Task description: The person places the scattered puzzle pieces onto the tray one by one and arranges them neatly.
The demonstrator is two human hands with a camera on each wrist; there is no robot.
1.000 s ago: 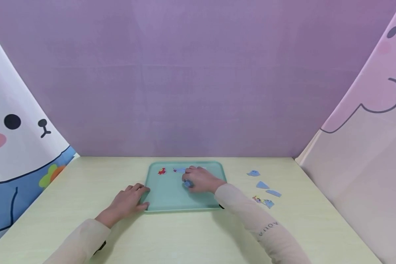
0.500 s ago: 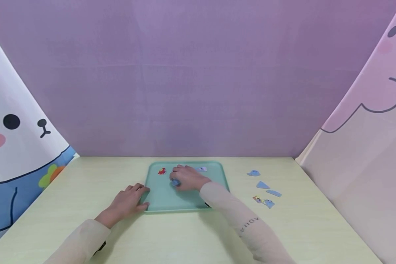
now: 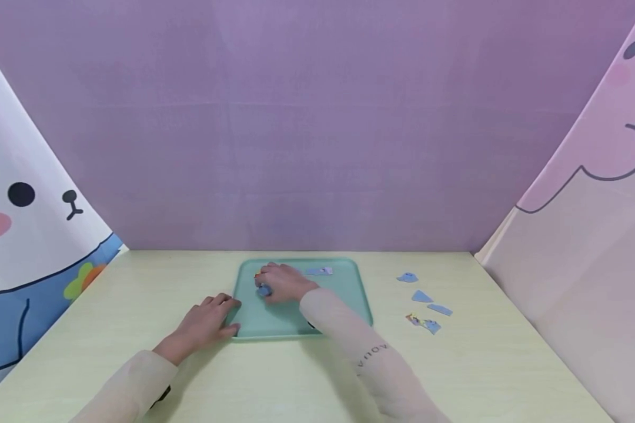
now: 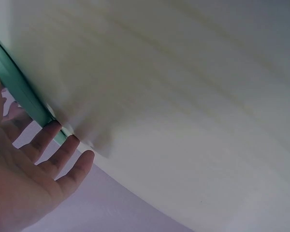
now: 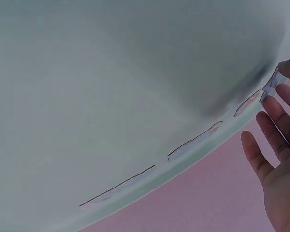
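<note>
My right hand [image 3: 284, 283] is over the left half of a green tray [image 3: 291, 326], pinching a small flat blue puzzle piece [image 3: 264, 290] between thumb and fingertips. In the right wrist view the piece [image 5: 270, 87] shows nearly edge-on at the fingertips. A pale blue puzzle piece [image 3: 318, 271] lies near the tray's back edge, and a red one [image 3: 257, 274] is mostly covered by the right hand. My left hand [image 3: 202, 324] rests at the tray's left rim, fingers loosely spread; in the left wrist view its fingertips [image 4: 71, 141] are beside the green rim.
Right of the tray, several cut pieces lie on the pale table: a hat-shaped blue one [image 3: 408, 277], a blue triangle [image 3: 421, 296], a blue strip [image 3: 440, 309] and a yellow-and-blue one [image 3: 428, 325]. A purple backdrop [image 3: 307, 147] rises behind the table.
My right hand has slid left across the tray with the blue puzzle piece, uncovering the pale blue piece at the back and covering most of the red one. My left hand stays put.
</note>
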